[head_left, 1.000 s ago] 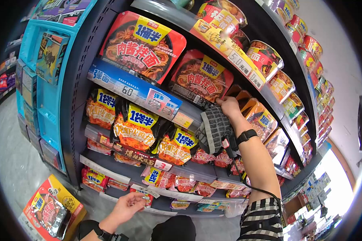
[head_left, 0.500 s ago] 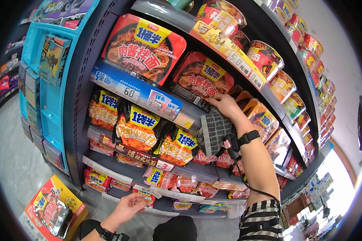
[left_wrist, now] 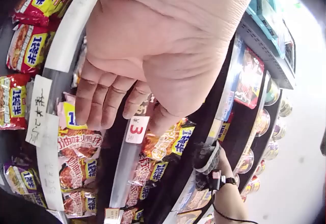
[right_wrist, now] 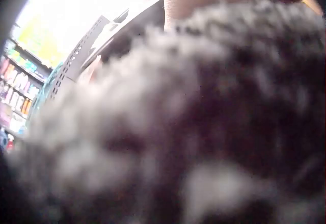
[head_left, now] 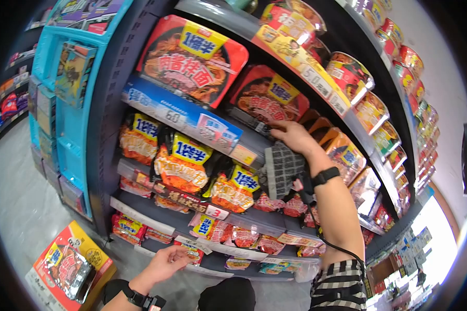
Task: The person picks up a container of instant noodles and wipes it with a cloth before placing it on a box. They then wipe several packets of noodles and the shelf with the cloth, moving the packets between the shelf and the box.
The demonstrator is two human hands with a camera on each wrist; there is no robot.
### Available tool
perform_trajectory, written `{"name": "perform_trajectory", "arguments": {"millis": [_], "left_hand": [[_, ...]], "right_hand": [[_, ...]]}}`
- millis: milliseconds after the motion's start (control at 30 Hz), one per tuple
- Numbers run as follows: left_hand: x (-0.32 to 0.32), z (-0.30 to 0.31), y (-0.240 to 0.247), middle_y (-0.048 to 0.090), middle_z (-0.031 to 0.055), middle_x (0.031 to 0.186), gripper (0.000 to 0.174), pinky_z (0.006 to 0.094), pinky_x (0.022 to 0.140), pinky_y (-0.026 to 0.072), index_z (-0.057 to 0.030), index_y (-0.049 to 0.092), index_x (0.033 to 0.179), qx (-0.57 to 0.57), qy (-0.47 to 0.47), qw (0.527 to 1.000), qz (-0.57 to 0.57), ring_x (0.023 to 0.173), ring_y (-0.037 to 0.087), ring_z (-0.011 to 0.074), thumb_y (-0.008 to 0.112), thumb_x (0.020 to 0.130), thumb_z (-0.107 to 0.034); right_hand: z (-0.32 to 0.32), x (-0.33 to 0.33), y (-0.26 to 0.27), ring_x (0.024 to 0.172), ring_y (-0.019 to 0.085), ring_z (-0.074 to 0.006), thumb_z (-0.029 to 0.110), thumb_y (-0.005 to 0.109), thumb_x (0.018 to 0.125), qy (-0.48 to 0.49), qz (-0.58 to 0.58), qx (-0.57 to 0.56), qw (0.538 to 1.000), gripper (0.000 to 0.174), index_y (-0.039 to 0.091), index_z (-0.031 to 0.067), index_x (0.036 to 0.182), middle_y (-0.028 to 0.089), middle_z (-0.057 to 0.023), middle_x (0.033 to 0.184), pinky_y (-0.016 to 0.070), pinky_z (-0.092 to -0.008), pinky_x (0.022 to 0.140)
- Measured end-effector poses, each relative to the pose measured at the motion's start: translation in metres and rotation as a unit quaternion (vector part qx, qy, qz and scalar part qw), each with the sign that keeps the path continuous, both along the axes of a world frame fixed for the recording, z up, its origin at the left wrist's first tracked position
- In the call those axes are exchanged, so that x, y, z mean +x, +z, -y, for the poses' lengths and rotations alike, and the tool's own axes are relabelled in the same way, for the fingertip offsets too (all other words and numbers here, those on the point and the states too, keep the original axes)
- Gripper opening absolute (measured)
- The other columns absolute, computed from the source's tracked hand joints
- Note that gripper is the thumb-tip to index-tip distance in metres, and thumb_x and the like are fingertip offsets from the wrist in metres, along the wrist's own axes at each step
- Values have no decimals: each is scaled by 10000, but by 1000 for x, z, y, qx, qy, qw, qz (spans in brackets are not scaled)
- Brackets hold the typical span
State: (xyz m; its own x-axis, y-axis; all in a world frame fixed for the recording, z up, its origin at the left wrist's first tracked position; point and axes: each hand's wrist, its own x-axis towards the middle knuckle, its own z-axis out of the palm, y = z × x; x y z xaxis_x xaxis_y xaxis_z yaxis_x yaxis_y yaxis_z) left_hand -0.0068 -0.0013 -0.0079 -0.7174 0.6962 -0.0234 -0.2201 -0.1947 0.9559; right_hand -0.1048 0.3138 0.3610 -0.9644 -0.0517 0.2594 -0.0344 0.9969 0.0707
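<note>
We read 1桶半 and 肉酱拌面 on the red noodle boxes [head_left: 267, 96], 6.0 on the blue strip [head_left: 183, 119], 5.0 on the yellow strip [head_left: 299, 67], 1袋半 on noodle bags [head_left: 180, 165], 3 on a price tag [left_wrist: 136, 129].

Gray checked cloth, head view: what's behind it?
A shelf edge disappears behind the cloth; red packets show just below it. What it covers cannot be seen.
</note>
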Motion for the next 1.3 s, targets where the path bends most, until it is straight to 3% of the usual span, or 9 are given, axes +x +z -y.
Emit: {"name": "perform_trajectory", "arguments": {"millis": [300, 367, 433, 567, 733, 833, 1033, 1167, 1300], "left_hand": [[-13, 148, 16, 660, 44, 915, 267, 294, 751, 503, -5, 593, 1116, -18, 324, 940, -104, 849, 604, 99, 629, 904, -162], [-3, 201, 10, 666, 88, 940, 299, 297, 763, 506, 12, 584, 1132, -185, 458, 863, -101, 847, 627, 140, 634, 895, -162], [14, 246, -32, 663, 127, 972, 333, 305, 748, 518, 13, 578, 1155, -290, 592, 746, -95, 833, 636, 170, 643, 871, -148], [64, 330, -87, 643, 192, 1029, 442, 352, 776, 519, 53, 558, 1163, -435, 693, 573, -54, 912, 648, 268, 680, 829, -210], [95, 347, -148, 666, 156, 859, 551, 347, 626, 513, 87, 600, 1022, -397, 589, 654, 258, 692, 626, 215, 723, 791, -397], [94, 348, -200, 655, 121, 755, 469, 329, 571, 480, 81, 633, 920, -377, 579, 687, 224, 653, 607, 178, 733, 785, -357], [82, 331, -169, 656, 144, 915, 385, 316, 613, 499, 73, 597, 1013, -266, 625, 716, 159, 732, 634, 184, 726, 801, -221], [75, 324, -143, 626, 137, 926, 326, 341, 675, 563, 59, 495, 1060, 8, 638, 726, 256, 783, 659, 222, 670, 813, -62], [72, 305, -107, 620, 154, 1001, 343, 355, 744, 561, 67, 474, 1098, 3, 655, 702, 280, 879, 654, 232, 636, 809, -21]], "right_hand": [[46, 89, -5, 1048, 588, -193, 123, 515, 974, 68, -221, -72, 970, 265, 604, -33, 1168, 637, -124, 1161, 434, -296, 942], [37, 116, -16, 1132, 554, -255, 87, 449, 995, 132, -316, 271, 899, 268, 604, -29, 1180, 619, -152, 1197, 401, -350, 986], [27, 134, -48, 1208, 509, -265, 102, 430, 1013, 162, -274, 36, 947, 319, 523, -39, 1284, 517, -158, 1348, 353, -356, 1056], [47, 152, -123, 1100, 576, -232, 5, 462, 979, 198, -212, -81, 954, 289, 550, -65, 1245, 598, -162, 1216, 450, -316, 947], [103, 126, -200, 873, 647, -228, -22, 558, 891, 242, -117, -108, 957, 198, 635, -49, 1071, 671, -158, 973, 500, -317, 797], [118, 109, -249, 768, 653, -269, -7, 583, 862, 206, -116, -205, 950, 167, 641, -34, 1016, 666, -167, 863, 506, -347, 705], [130, 93, -346, 661, 515, -80, 101, 576, 921, 72, 14, -428, 901, 149, 643, -16, 987, 605, -19, 767, 418, -247, 587], [134, 92, -392, 604, 479, -58, 98, 586, 914, 83, 62, -451, 887, 132, 649, -8, 958, 555, 4, 681, 371, -219, 539], [132, 89, -414, 612, 480, -46, 89, 601, 906, 70, 89, -507, 855, 122, 645, -14, 954, 554, 8, 685, 370, -214, 541]]}}
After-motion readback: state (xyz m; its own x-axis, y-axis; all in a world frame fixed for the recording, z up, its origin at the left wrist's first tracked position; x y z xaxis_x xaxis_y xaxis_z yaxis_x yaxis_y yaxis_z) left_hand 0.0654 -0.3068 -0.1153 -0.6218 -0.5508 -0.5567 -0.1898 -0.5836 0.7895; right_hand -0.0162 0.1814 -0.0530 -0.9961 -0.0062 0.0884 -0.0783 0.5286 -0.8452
